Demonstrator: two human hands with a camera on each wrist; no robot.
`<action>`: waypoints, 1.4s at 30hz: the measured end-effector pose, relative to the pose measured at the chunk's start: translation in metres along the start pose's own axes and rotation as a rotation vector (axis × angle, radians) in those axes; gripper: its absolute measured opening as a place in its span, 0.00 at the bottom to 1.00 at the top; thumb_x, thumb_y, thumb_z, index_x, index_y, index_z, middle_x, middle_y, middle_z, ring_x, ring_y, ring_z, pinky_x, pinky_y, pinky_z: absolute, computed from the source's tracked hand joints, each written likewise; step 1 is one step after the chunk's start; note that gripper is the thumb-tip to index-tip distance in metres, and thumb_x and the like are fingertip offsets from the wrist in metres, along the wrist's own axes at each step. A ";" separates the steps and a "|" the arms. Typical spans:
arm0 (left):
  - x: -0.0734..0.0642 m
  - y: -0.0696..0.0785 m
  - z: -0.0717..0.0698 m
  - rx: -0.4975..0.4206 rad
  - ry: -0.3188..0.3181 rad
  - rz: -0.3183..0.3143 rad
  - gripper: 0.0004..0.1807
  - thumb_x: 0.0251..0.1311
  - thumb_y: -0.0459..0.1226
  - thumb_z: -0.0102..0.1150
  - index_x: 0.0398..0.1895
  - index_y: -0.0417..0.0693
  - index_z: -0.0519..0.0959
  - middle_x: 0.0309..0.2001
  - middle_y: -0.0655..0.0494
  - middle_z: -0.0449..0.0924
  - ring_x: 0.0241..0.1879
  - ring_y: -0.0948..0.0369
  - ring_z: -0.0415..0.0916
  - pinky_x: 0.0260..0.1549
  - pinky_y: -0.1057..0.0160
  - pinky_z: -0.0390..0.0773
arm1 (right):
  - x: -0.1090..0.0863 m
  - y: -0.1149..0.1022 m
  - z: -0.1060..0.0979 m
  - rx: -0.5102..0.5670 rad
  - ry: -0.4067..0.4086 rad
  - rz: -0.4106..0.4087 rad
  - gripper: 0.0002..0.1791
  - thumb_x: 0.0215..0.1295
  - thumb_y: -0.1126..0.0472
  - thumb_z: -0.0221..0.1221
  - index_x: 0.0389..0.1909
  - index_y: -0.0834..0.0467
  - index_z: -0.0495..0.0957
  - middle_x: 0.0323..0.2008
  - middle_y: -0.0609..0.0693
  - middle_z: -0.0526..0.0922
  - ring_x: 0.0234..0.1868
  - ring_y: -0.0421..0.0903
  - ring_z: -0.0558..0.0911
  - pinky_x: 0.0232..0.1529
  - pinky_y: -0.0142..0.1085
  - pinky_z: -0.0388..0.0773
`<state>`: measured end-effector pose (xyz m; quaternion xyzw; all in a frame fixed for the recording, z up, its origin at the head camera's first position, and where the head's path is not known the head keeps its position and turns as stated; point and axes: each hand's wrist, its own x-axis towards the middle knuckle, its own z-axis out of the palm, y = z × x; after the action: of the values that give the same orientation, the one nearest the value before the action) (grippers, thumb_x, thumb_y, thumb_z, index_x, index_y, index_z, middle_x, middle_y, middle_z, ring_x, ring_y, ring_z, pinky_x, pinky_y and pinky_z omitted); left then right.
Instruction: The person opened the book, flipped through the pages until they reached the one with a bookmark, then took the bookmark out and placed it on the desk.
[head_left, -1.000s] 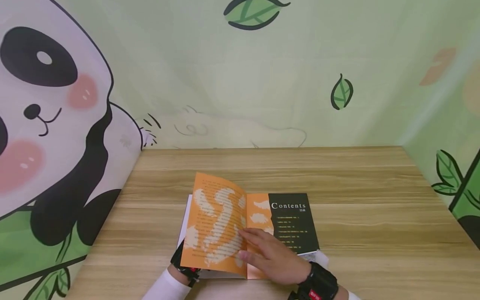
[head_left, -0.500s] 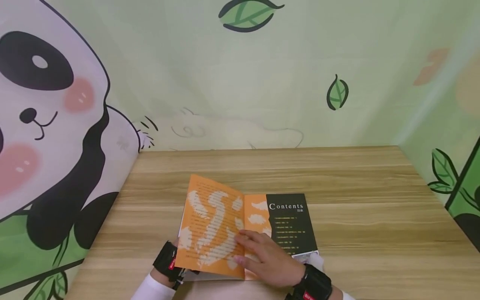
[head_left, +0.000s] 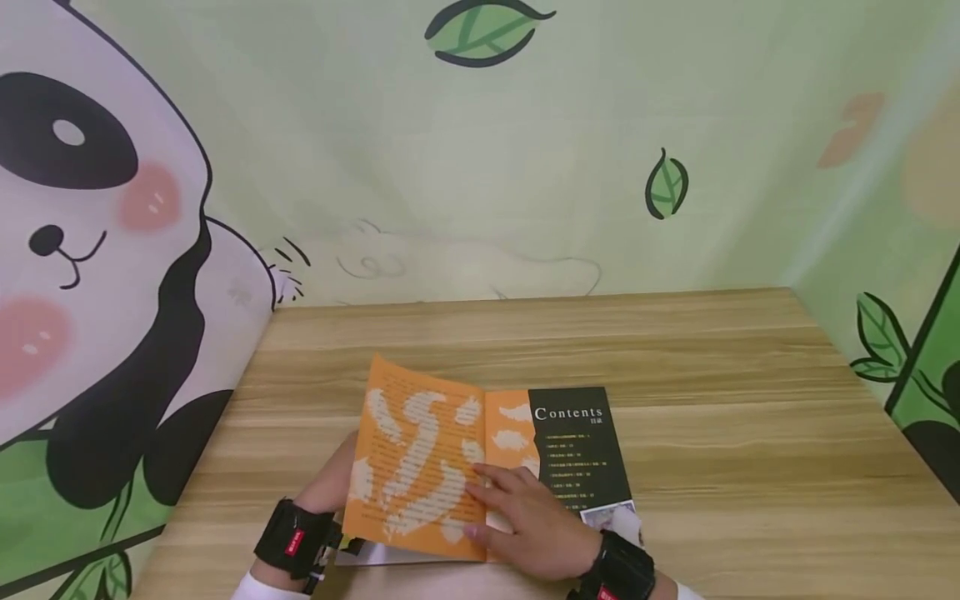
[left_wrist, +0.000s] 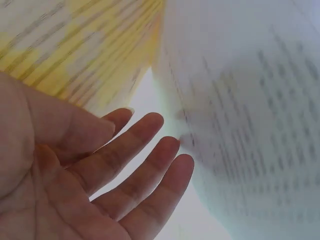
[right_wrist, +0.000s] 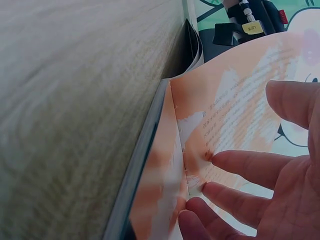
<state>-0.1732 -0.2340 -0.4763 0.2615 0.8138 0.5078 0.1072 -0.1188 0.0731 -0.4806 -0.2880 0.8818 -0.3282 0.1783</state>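
An open book (head_left: 573, 450) lies on the table, its right page headed "Contents" on a black panel. Its orange leaf (head_left: 412, 467) with white brush marks stands partly raised on the left side. My left hand (head_left: 334, 479) is at that leaf's outer edge, mostly hidden behind it in the head view. In the left wrist view its loosely bent fingers (left_wrist: 145, 165) lie between the orange leaf and a white printed page (left_wrist: 240, 110). My right hand (head_left: 536, 527) rests over the spine, straight fingertips touching the orange leaf near the fold, thumb apart in the right wrist view.
The wood-grain table (head_left: 720, 433) extends around the book. A pale green backdrop (head_left: 570, 150) with printed leaves rises behind it, and a printed panda (head_left: 82, 242) covers the left side. Black bands (head_left: 288, 537) wrap both wrists.
My left hand and wrist have shifted left and out along the raised leaf, showing more of the wrist. The right hand keeps its place on the leaf. The head view has turned slightly.
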 end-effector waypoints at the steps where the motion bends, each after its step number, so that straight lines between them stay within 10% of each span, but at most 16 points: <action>1: 0.000 0.001 -0.001 0.036 0.016 -0.022 0.13 0.68 0.32 0.63 0.52 0.35 0.77 0.38 0.54 0.78 0.37 0.68 0.77 0.37 0.68 0.78 | 0.000 0.000 0.000 -0.005 -0.005 0.003 0.37 0.76 0.30 0.46 0.76 0.48 0.69 0.81 0.47 0.61 0.76 0.52 0.63 0.72 0.59 0.64; 11: -0.003 0.019 -0.013 0.152 0.193 -0.354 0.27 0.81 0.36 0.40 0.79 0.44 0.59 0.66 0.42 0.76 0.61 0.49 0.76 0.62 0.44 0.74 | 0.001 0.000 0.000 -0.033 -0.030 0.003 0.37 0.76 0.31 0.47 0.76 0.49 0.69 0.81 0.46 0.60 0.68 0.46 0.66 0.70 0.52 0.67; 23: -0.009 0.023 -0.027 0.169 0.239 -0.393 0.30 0.79 0.31 0.31 0.82 0.42 0.54 0.74 0.34 0.66 0.69 0.39 0.71 0.61 0.43 0.78 | 0.001 -0.001 0.000 -0.045 -0.039 0.011 0.36 0.77 0.33 0.48 0.76 0.50 0.69 0.81 0.46 0.59 0.68 0.45 0.66 0.69 0.50 0.69; 34: -0.012 0.022 -0.030 0.264 0.133 -0.510 0.34 0.80 0.38 0.41 0.83 0.40 0.48 0.77 0.31 0.59 0.73 0.34 0.64 0.65 0.35 0.71 | 0.000 -0.001 0.002 -0.051 -0.033 0.014 0.36 0.76 0.34 0.49 0.75 0.51 0.70 0.82 0.45 0.58 0.70 0.45 0.65 0.69 0.50 0.68; 42: -0.014 0.034 -0.032 0.308 0.130 -0.442 0.36 0.78 0.42 0.51 0.81 0.38 0.53 0.79 0.32 0.55 0.74 0.32 0.58 0.65 0.31 0.68 | -0.001 -0.002 0.002 -0.081 -0.043 0.008 0.36 0.76 0.34 0.51 0.76 0.50 0.69 0.82 0.45 0.57 0.72 0.46 0.64 0.70 0.52 0.67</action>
<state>-0.1646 -0.2542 -0.4331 0.0578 0.9238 0.3584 0.1219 -0.1161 0.0722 -0.4807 -0.2986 0.8913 -0.2855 0.1868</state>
